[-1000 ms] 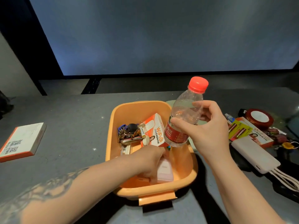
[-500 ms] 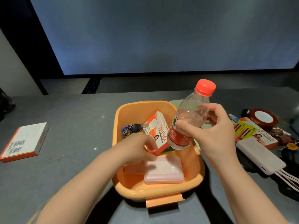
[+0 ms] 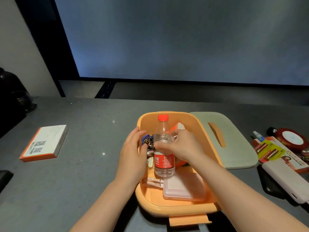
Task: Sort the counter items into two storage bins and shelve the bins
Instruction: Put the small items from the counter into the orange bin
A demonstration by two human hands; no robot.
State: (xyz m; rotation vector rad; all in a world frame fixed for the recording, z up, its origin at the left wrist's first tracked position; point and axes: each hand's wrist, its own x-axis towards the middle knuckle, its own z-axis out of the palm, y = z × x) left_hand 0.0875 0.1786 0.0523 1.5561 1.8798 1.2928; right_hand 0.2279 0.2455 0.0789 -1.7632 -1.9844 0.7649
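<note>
An orange storage bin [image 3: 175, 209] stands on the grey counter in front of me. Inside it, my right hand [image 3: 182, 146] grips a clear water bottle [image 3: 164, 158] with a red cap and red label, lying lengthwise with the cap toward the far wall. My left hand [image 3: 133, 148] rests on the bin's left wall, fingers curved over the rim beside a bunch of keys [image 3: 149, 144]. A pink power bank [image 3: 184, 188] lies at the bin's near end. An orange WiFi box [image 3: 178, 128] is partly hidden behind my right hand.
A grey-green lid [image 3: 234, 148] lies right of the bin. Further right are a battery pack [image 3: 269, 149], a red tape roll [image 3: 292, 139], a white power bank [image 3: 287, 180] and a printed box. An orange-edged white box [image 3: 44, 143] sits at the left.
My right hand has lowered the bottle from above the bin down into it, tipped flat. My left hand left the bin's contents and moved to the left wall.
</note>
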